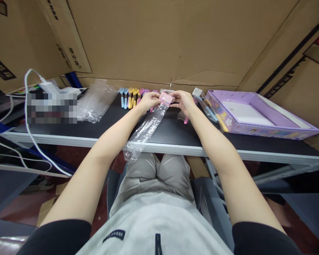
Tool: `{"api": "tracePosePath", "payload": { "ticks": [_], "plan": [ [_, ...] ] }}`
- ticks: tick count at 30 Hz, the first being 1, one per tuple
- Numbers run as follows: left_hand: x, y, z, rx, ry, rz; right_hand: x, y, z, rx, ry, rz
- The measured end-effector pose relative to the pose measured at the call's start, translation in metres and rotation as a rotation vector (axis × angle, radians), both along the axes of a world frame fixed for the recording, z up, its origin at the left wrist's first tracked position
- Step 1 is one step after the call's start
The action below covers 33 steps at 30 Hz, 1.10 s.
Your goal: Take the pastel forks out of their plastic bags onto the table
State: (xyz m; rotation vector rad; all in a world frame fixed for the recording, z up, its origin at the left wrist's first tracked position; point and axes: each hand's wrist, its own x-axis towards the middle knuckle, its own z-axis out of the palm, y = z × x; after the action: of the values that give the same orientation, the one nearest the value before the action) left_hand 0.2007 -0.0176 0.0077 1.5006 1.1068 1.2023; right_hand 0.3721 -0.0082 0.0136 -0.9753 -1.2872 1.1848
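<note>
My left hand [149,101] and my right hand [183,100] both pinch the pink-printed top of a long clear plastic bag [145,131]. The bag trails toward me and hangs over the front edge of the black table [101,129]. Just behind my hands lies a row of small toy forks and spoons [131,96] with blue, yellow and pink handles. A pink handle [186,120] shows under my right wrist.
A pile of clear plastic bags [95,101] lies at the left. A purple tray-like box [255,115] stands at the right, with packed utensils [211,109] beside it. White charger and cables [46,86] sit far left. Cardboard boxes wall the back.
</note>
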Motion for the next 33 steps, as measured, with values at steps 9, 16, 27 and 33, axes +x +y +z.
{"api": "tracePosePath", "payload": {
  "ticks": [9, 16, 27, 33],
  "plan": [
    [-0.001, -0.016, 0.012, 0.002, 0.072, -0.006, 0.01, 0.001, 0.003, -0.041, -0.018, 0.125],
    [-0.003, -0.01, 0.008, 0.037, 0.059, -0.024, 0.014, 0.004, -0.001, -0.061, -0.058, 0.129],
    [-0.006, 0.005, -0.002, 0.05, 0.044, -0.116, 0.016, 0.008, -0.003, -0.063, -0.114, 0.046],
    [-0.007, 0.006, -0.003, 0.05, 0.073, -0.087, 0.018, 0.01, 0.002, -0.078, -0.07, -0.105]
  ]
}}
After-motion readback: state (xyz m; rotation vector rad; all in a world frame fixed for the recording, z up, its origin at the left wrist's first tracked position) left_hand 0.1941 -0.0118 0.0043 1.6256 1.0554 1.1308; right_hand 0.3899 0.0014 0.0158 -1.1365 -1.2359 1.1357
